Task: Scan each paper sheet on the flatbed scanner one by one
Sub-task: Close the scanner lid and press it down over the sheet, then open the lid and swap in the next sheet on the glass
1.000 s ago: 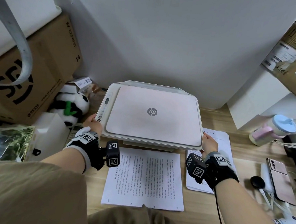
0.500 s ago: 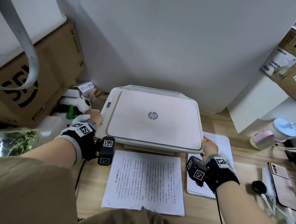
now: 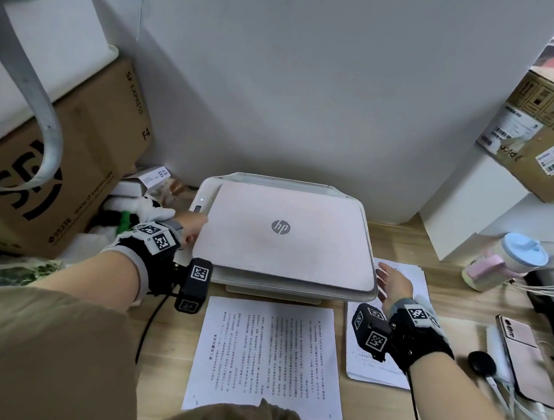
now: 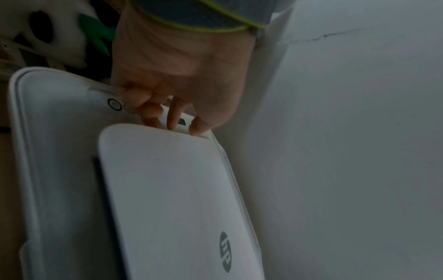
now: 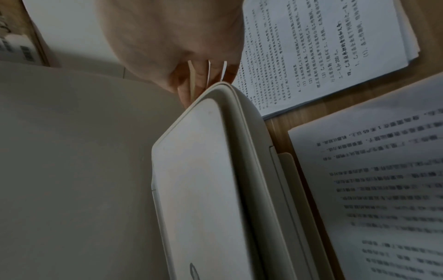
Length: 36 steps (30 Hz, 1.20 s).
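- Your left hand [image 3: 188,229] sits at the left side of the one HP flatbed scanner [image 3: 283,239], fingers bent down so their tips touch the control panel strip [image 4: 105,98] beside the lid's edge; it grips nothing
- The scanner's lid [image 3: 287,242] lies shut, logo up, on the wooden desk [image 3: 451,283] against the white wall
- Your right hand [image 3: 393,285] hovers at the scanner's front right corner, fingers straight and spread, above the paper; whether it touches the lid the views do not settle
- One printed sheet [image 3: 268,357] lies flat on the desk just in front of the scanner, text sideways to you
- One stack of printed sheets [image 3: 399,370] lies to the right of the scanner, partly under your right wrist; the sheets in it cannot be counted
- Two cardboard boxes flank the scene: an SF Express box [image 3: 63,166] at the left, a labelled box [image 3: 542,140] at the upper right
- One panda plush [image 3: 140,212] lies between the left box and the scanner
- One lidded cup [image 3: 507,263] and one phone [image 3: 524,357] lie at the right of the desk
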### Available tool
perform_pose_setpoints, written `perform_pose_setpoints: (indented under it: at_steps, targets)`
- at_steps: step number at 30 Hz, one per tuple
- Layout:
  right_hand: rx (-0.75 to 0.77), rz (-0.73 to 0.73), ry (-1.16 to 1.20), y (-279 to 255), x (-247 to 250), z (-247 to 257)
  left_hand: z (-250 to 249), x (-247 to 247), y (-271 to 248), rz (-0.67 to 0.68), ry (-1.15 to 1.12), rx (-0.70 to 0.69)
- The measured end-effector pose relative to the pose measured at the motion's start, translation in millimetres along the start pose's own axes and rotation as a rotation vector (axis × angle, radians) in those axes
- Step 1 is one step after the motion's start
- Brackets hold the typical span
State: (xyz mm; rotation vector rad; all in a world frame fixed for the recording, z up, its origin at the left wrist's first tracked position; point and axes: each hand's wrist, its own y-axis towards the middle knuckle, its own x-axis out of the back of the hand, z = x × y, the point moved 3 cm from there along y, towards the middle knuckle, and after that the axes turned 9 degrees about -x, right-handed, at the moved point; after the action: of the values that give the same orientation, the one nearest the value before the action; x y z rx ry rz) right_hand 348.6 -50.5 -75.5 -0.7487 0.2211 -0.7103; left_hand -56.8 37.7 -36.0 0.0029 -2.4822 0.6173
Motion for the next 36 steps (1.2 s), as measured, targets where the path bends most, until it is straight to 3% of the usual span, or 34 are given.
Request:
perform_pose_setpoints:
  at_steps: [5, 9, 13, 17, 20, 24, 28, 32, 36]
  targets:
    - [0.128, -0.007, 0.104, 4, -2, 19, -25, 30, 12, -0.119, -0.566, -0.050]
    - [0.220, 0.008, 0.010, 0, -20, 35, -62, 44, 18, -0.214, -0.777, -0.180]
    - [0.239, 0.092, -0.225, 0, -52, 44, -100, 51, 21, -0.322, -0.681, -0.293]
    - [0.290, 0.055, -0.569, 2, -79, 45, -139, 49, 25, -0.322, -0.524, -0.447]
    - [0.358, -0.026, -0.898, 1, -91, 43, -152, 45, 32, -0.313, -0.432, -0.424]
    - [0.400, -0.146, -1.169, 5, -99, 37, -134, 36, 90, -0.244, -0.474, -0.412]
    - [0.387, -0.201, -1.261, 5, -103, 37, -147, 32, 62, -0.258, -0.499, -0.430]
    - [0.336, -0.098, -1.338, 3, -105, 44, -134, 30, 64, -0.263, -0.438, -0.352]
    - [0.358, 0.018, -0.927, 2, -101, 42, -91, 23, 67, -0.232, -0.321, -0.222]
